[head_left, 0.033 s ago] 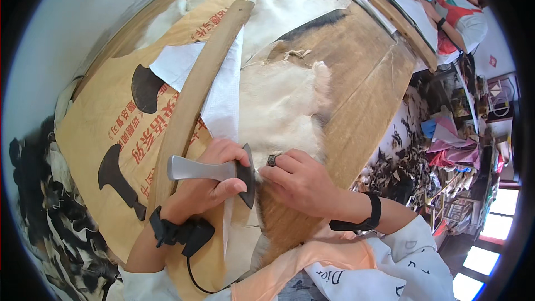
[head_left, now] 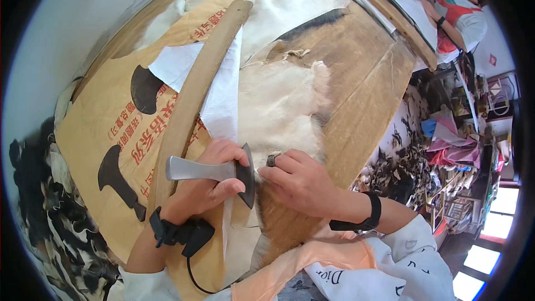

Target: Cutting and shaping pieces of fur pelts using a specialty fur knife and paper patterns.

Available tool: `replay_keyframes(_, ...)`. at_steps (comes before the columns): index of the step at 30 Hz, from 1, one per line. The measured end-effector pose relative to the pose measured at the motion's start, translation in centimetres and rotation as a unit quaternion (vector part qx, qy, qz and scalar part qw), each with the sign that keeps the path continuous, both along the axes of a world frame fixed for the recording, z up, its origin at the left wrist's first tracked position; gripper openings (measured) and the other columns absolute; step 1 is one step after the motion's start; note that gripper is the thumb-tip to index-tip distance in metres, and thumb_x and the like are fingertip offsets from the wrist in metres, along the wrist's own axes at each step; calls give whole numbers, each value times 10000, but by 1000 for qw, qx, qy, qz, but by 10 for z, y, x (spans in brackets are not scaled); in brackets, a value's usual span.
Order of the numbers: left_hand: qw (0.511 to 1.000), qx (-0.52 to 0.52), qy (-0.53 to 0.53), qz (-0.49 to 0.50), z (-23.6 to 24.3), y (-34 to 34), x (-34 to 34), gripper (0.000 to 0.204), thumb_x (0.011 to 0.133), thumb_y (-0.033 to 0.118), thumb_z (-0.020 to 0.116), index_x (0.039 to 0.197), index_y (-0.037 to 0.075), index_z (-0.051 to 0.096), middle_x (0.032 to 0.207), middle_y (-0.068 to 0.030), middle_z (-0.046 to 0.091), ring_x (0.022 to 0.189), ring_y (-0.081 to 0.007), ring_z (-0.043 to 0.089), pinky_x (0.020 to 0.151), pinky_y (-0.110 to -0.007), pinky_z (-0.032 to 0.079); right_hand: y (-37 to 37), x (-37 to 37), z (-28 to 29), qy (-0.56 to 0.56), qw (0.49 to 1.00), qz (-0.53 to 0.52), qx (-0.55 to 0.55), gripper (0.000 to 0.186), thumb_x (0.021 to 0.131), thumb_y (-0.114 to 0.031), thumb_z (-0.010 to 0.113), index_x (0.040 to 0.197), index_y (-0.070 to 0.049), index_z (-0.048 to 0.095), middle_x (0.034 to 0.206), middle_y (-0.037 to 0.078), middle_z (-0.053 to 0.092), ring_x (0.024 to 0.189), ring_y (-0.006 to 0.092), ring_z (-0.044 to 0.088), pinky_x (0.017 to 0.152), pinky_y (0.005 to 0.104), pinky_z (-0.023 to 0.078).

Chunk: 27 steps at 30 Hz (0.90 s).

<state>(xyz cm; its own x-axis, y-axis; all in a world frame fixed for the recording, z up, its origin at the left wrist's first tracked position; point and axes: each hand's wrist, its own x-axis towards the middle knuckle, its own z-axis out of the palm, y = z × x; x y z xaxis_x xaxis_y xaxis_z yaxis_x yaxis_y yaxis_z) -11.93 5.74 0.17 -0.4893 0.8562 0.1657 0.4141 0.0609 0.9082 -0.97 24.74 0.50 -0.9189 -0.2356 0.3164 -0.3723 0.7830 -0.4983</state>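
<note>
My left hand (head_left: 195,196) is closed around a half-moon knife (head_left: 200,171) with a thick silver-grey handle and a dark curved blade. The blade stands upright along the left edge of a pale fur pelt (head_left: 278,100). Just right of the blade, my right hand (head_left: 304,184) has its fingers curled in a pinch at the pelt's near edge. A ring is on one of its fingers. The pinched bit itself is mostly hidden by the fingertips. White cloth (head_left: 220,111) lies along the pelt's left side.
A long wooden bar (head_left: 206,78) lies across brown printed paper (head_left: 89,117). Two dark blades (head_left: 146,89) (head_left: 114,173) rest on that paper. More white pelts (head_left: 295,0) lie at the back of the wooden board (head_left: 362,95). Another person (head_left: 460,17) sits at the far right.
</note>
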Motion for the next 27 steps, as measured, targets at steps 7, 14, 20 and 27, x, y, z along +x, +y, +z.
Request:
replay_keyframes(7, 998, -47, 31, -21, 4, -1, 0, 595, 765, 621, 545, 914, 47, 505, 958, -111, 481, 913, -270, 458, 842, -348, 369, 3, -7, -2, -26, 998, -3, -64, 163, 662, -59, 628, 814, -67, 570, 739, 66, 513, 741, 249, 533, 644, 341, 448)
replay_keyframes(14, 987, -93, 119, -45, 19, 12, -14, 515, 626, 459, 741, 916, 83, 543, 988, -106, 521, 923, -291, 507, 775, -350, 434, 12, -13, -2, -64, 980, -14, -186, 173, 671, -9, 634, 832, -63, 600, 728, 87, 563, 688, 275, 565, 610, 361, 454)
replay_keyframes(20, 990, -126, 52, -23, 27, 24, -29, 486, 659, 400, 747, 941, 66, 534, 989, -98, 529, 875, -289, 536, 746, -337, 443, 26, -24, 18, -123, 956, 12, -264, 228, 722, 89, 599, 906, -44, 610, 831, 87, 609, 746, 257, 591, 634, 311, 461)
replay_keyframes(27, 991, -123, -45, 7, 23, 32, -43, 431, 712, 315, 741, 981, 49, 535, 948, -91, 545, 828, -255, 552, 716, -327, 443, 54, -39, 39, -84, 935, 36, -344, 213, 742, 104, 588, 915, -18, 609, 834, 86, 609, 730, 240, 582, 638, 304, 448)
